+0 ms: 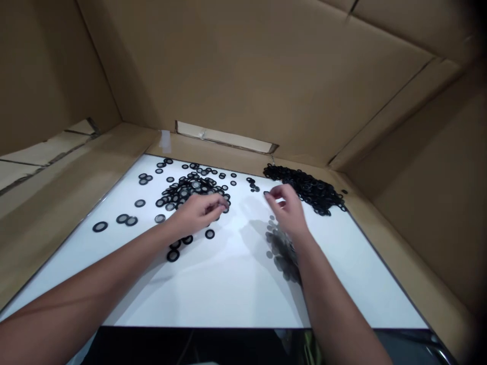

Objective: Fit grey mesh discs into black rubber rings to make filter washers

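My left hand (200, 213) is closed in a pinch at the right side of a pile of black rings with grey discs inside them (184, 192). What its fingertips hold, if anything, I cannot make out. My right hand (287, 205) is also closed, with a small dark piece (266, 193) at its fingertips; its exact kind does not show. Below that hand lies a heap of loose grey discs (281, 248), partly hidden by my forearm. Just beyond it is a heap of black rings (312, 187). A few small dark discs (253, 186) lie between the hands.
A white board (213, 294) bears all the pieces. Cardboard walls (243, 76) rise at the back and both sides, with a slot (228, 137) in the back one. Several disc-filled rings (100, 226) lie scattered at the left.
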`<state>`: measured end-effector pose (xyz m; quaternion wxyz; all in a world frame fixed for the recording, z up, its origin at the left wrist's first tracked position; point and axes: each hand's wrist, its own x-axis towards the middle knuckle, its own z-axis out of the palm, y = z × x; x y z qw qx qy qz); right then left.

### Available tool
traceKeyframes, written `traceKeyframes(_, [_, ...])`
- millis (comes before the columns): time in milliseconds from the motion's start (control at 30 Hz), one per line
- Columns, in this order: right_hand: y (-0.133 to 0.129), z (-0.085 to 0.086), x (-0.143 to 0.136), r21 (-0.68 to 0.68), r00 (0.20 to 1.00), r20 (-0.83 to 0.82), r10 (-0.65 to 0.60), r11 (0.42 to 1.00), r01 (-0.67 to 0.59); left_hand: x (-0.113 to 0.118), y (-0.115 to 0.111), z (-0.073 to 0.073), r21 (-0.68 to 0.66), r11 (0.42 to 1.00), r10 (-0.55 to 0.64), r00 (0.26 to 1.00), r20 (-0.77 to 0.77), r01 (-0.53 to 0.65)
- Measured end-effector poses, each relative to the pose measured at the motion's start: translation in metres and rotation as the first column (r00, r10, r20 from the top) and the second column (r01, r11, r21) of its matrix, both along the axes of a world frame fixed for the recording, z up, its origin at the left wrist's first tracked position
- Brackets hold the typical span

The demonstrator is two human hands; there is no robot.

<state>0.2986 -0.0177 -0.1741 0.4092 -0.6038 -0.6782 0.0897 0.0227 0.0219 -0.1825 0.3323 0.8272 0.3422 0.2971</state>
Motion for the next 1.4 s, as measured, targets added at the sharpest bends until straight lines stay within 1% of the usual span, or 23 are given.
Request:
traceKeyframes(33, [0.006, 0.0, 0.02, -0.001, 0.989, -0.042, -0.145, 0.989, 0.145, 0.0, -0.001, 0.0, 0.028, 0.998, -0.047, 0.998, -0.038, 0.048])
traceKeyframes(67, [0.011, 0.001, 0.041, -0.023, 0.959, -0.037, -0.281, 0.96, 0.281, 0.0, -0.003, 0.0, 0.046, 0.995, -0.083, 0.995, -0.062, 0.085])
traceKeyframes(100, [0.016, 0.001, 0.061, -0.037, 0.938, -0.017, -0.346, 0.938, 0.345, 0.0, -0.003, 0.0, 0.057, 0.992, -0.106, 0.991, -0.076, 0.111])
traceKeyframes(167, [0.022, 0.0, 0.097, -0.051, 0.91, 0.043, -0.412, 0.909, 0.414, 0.0, -0.005, 0.0, 0.072, 0.988, -0.13, 0.988, -0.087, 0.136])
traceKeyframes(200, [0.023, 0.0, 0.111, -0.062, 0.899, 0.084, -0.43, 0.898, 0.436, 0.0, -0.005, 0.001, 0.078, 0.987, -0.136, 0.987, -0.089, 0.143])
traceKeyframes(267, [0.021, -0.002, 0.128, -0.109, 0.898, 0.168, -0.407, 0.897, 0.427, -0.001, -0.006, 0.002, 0.087, 0.985, -0.143, 0.986, -0.089, 0.151])
traceKeyframes(367, [0.005, -0.003, 0.133, -0.231, 0.927, 0.255, -0.275, 0.913, 0.335, -0.002, -0.007, 0.004, 0.085, 0.984, -0.149, 0.984, -0.098, 0.157])
traceKeyframes(433, [-0.013, -0.002, 0.128, -0.339, 0.948, 0.277, -0.159, 0.906, 0.252, -0.003, -0.008, 0.006, 0.084, 0.984, -0.145, 0.983, -0.11, 0.155])
traceKeyframes(500, [-0.034, -0.001, 0.122, -0.46, 0.956, 0.294, -0.023, 0.873, 0.162, -0.003, -0.008, 0.008, 0.081, 0.985, -0.142, 0.983, -0.119, 0.152])
traceKeyframes(567, [-0.051, -0.001, 0.115, -0.533, 0.945, 0.317, 0.084, 0.84, 0.104, -0.003, -0.009, 0.009, 0.069, 0.985, -0.15, 0.981, -0.126, 0.159])
traceKeyframes(600, [-0.057, -0.002, 0.111, -0.544, 0.935, 0.335, 0.115, 0.834, 0.093, -0.002, -0.009, 0.009, 0.061, 0.984, -0.157, 0.979, -0.128, 0.166])
traceKeyframes(700, [-0.064, -0.005, 0.097, -0.499, 0.913, 0.392, 0.111, 0.86, 0.11, -0.001, -0.01, 0.007, 0.047, 0.981, -0.179, 0.975, -0.134, 0.186])
traceKeyframes(833, [-0.06, -0.008, 0.077, -0.435, 0.902, 0.424, 0.083, 0.892, 0.122, -0.002, -0.009, 0.004, 0.067, 0.979, -0.18, 0.975, -0.13, 0.19])
traceKeyframes(1000, [-0.056, -0.003, 0.063, -0.4, 0.877, 0.475, 0.075, 0.906, 0.139, -0.004, -0.006, 0.003, 0.091, 0.98, -0.165, 0.978, -0.126, 0.177])
traceKeyframes(1067, [-0.05, 0.003, 0.054, -0.379, 0.882, 0.468, 0.061, 0.915, 0.138, -0.004, -0.006, 0.003, 0.087, 0.98, -0.167, 0.977, -0.13, 0.179])
traceKeyframes(1133, [-0.037, 0.009, 0.037, -0.356, 0.894, 0.441, 0.074, 0.929, 0.099, -0.003, -0.007, 0.003, 0.088, 0.979, -0.173, 0.975, -0.14, 0.186])
traceKeyframes(1233, [-0.003, 0.018, -0.003, -0.298, 0.921, 0.369, 0.126, 0.955, -0.012, -0.002, -0.008, 0.001, 0.11, 0.975, -0.171, 0.971, -0.169, 0.191])
traceKeyframes(1300, [0.024, 0.022, -0.03, -0.233, 0.952, 0.26, 0.165, 0.967, -0.104, -0.002, -0.007, 0.0, 0.125, 0.975, -0.162, 0.969, -0.185, 0.186])
traceKeyframes(1367, [0.046, 0.024, -0.047, -0.182, 0.966, 0.162, 0.2, 0.968, -0.17, -0.002, -0.005, 0.0, 0.131, 0.975, -0.153, 0.97, -0.187, 0.179])
traceKeyframes(1400, [0.053, 0.024, -0.049, -0.157, 0.969, 0.134, 0.208, 0.97, -0.187, -0.002, -0.005, 0.0, 0.131, 0.976, -0.148, 0.972, -0.183, 0.173])
